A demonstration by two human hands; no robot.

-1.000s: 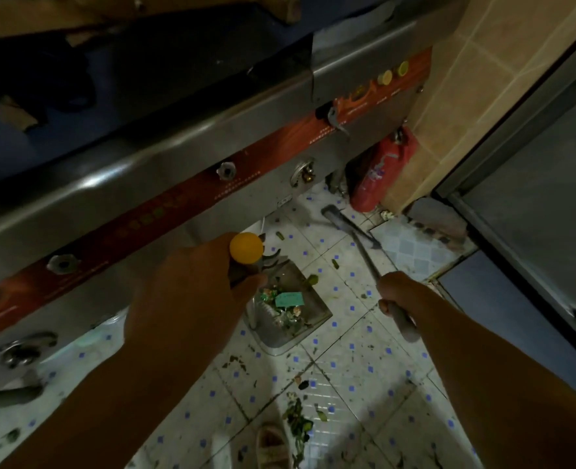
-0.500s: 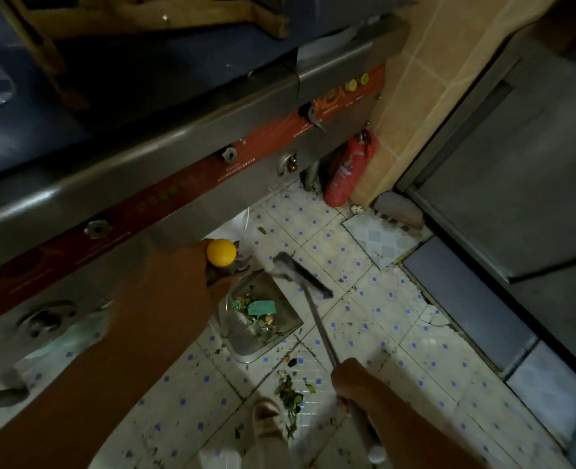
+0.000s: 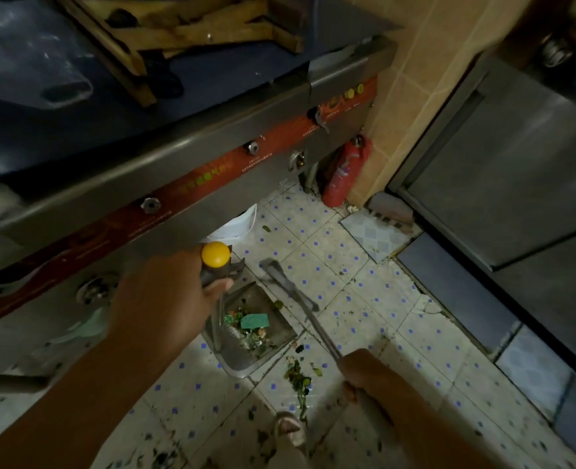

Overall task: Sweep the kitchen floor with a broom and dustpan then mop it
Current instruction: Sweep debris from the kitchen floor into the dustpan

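A person sweeps a blue-dotted tile floor (image 3: pixel 340 252) beside a steel cooking range (image 3: pixel 178 170). The left hand (image 3: pixel 164 299) grips the upright, yellow-capped handle (image 3: pixel 215 254) of a metal dustpan (image 3: pixel 252 330), which sits on the tiles just in front of the range with its open mouth facing right. The right hand (image 3: pixel 361 374) is wrapped around the shaft of a broom (image 3: pixel 300 299), whose head lies at the pan's far corner, close to its lip.

Over the past second the broom head has come in from the tiles near the red fire extinguisher (image 3: pixel 344 174) to the edge of the pan, and the right hand has drawn back toward the body. The pan has stayed where it was. It already carries a small heap: green scraps, bits of food and a green paper tag (image 3: pixel 254 321).

A strip of wilted greens (image 3: pixel 298 377) lies on the floor just outside the pan's near corner, close to a sandalled foot (image 3: pixel 290 431), with dark flecks scattered over the surrounding tiles. By this evidence the sweeping stage is well under way but unfinished; that loose strip looks the likely next target, and mopping has yet to start. No mop is in view.
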